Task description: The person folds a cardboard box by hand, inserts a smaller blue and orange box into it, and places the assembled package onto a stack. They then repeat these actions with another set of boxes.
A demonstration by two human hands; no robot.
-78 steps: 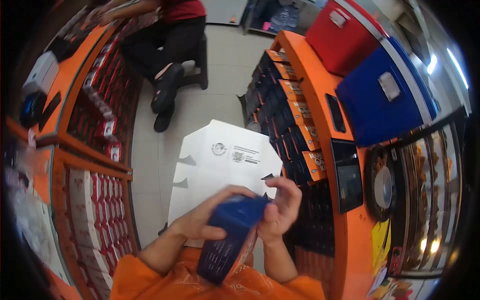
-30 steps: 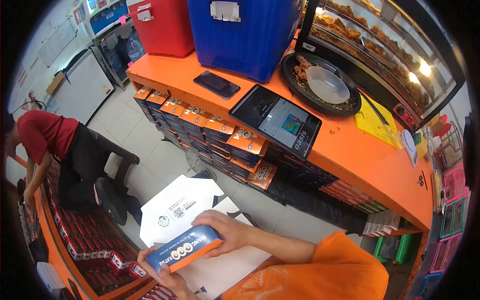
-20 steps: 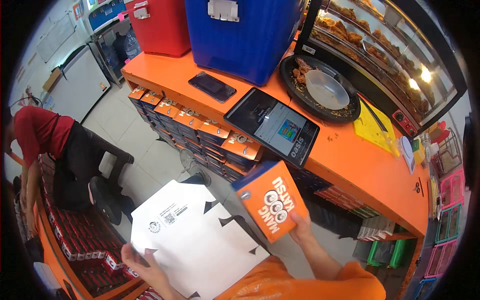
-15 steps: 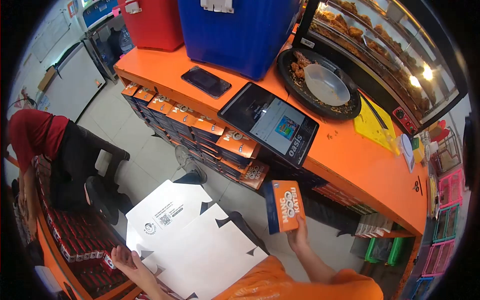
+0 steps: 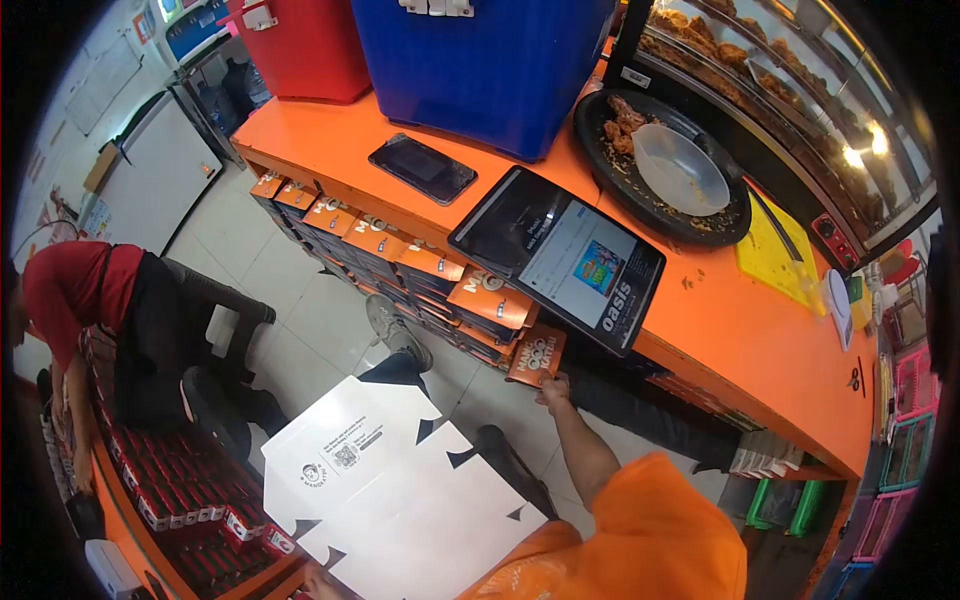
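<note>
My right hand (image 5: 553,388) reaches to the shelf under the counter, its fingers closed on the edge of an orange and blue box (image 5: 537,357) at the end of the stacked boxes (image 5: 490,300). Across my lap lies a flat white cardboard sheet (image 5: 400,500) with a printed logo, a code and dark cut-out notches. Only part of my left hand (image 5: 318,582) shows at the bottom edge, beside the sheet's lower left side; its fingers are mostly hidden.
An orange counter (image 5: 700,310) carries a phone (image 5: 423,168), a tablet (image 5: 560,258), a black tray (image 5: 660,165) and blue (image 5: 470,75) and red (image 5: 305,50) coolers. A person in red (image 5: 100,290) bends over the left shelf (image 5: 175,480), which holds small red boxes.
My right hand has carried the orange and blue box forward from beside my lap to the shelf stack. My left hand has dropped toward the bottom edge. The view has shifted slightly.
</note>
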